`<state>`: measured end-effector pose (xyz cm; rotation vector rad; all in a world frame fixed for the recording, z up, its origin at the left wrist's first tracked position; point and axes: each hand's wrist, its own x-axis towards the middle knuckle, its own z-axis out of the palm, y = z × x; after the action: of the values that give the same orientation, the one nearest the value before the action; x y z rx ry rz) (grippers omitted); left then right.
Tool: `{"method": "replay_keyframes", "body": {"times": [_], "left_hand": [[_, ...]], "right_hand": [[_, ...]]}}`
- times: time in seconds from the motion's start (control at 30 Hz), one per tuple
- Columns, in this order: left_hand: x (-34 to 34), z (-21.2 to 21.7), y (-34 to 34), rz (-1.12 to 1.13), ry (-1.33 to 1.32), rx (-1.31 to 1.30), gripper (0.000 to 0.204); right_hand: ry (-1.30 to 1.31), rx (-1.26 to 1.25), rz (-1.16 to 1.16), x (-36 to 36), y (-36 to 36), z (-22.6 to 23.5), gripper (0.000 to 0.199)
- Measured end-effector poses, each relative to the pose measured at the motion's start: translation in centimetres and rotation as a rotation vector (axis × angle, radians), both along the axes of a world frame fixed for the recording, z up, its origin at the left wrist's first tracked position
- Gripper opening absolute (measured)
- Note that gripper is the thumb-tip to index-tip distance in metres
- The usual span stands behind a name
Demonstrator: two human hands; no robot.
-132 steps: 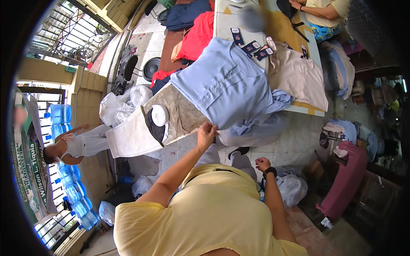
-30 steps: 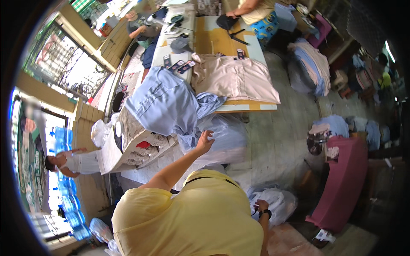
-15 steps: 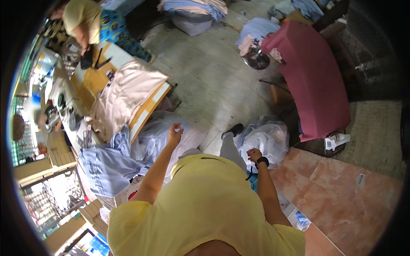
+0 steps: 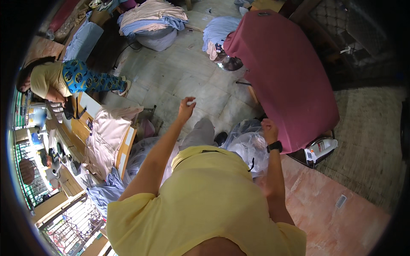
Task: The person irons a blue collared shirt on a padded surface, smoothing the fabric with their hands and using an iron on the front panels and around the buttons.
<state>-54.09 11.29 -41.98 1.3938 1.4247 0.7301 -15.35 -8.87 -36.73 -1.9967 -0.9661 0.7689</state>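
Note:
My left hand (image 4: 186,109) is held out over the tiled floor, fingers curled round a small pale spot that I cannot make out. My right hand (image 4: 269,130), below a dark wristwatch (image 4: 274,146), has its fingers curled in, with the palm hidden. It is close to the edge of a long dark-red cloth cover (image 4: 288,81) and above clear plastic bags (image 4: 247,144). Whether it touches the cover I cannot tell. To my left, a pale pink satin garment (image 4: 107,135) lies spread on a yellow-and-white table (image 4: 127,147).
At the far left a person (image 4: 53,81) bends over the table. Blue cloth (image 4: 106,192) hangs near me. Folded garments (image 4: 153,17) top a bundle at the back. A white bottle (image 4: 323,147) stands beside a pinkish marbled surface (image 4: 329,192). A shiny metal fan-like object (image 4: 230,63) sits by the red cover.
I have moved forward and turned somewhat left, so the red cover is nearer. My left hand has gone up and forward; my right hand has moved forward to the cover's edge.

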Motion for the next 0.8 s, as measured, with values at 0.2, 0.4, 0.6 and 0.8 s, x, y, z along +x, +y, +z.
{"method": "replay_keyframes", "body": {"times": [0.2, 0.4, 0.6, 0.8], "left_hand": [[9.0, -4.5, 19.2, -0.003, -0.061, 0.033, 0.025], [16.6, -11.0, 37.5, -0.041, 0.090, 0.055, 0.023], [22.8, -14.9, 47.7, -0.214, 0.544, 0.078, 0.038], [28.2, -18.1, 52.2, -0.360, 0.540, 0.261, 0.036]], "right_hand": [[-0.194, 0.141, -0.108, 7.4, 13.4, 4.7, 0.020], [-0.206, 0.014, -0.296, 13.0, 22.1, 3.1, 0.033], [0.268, -0.255, -0.562, 15.8, 19.1, 0.4, 0.042], [0.220, -0.483, -0.524, 16.1, 19.9, 2.9, 0.045]]}}
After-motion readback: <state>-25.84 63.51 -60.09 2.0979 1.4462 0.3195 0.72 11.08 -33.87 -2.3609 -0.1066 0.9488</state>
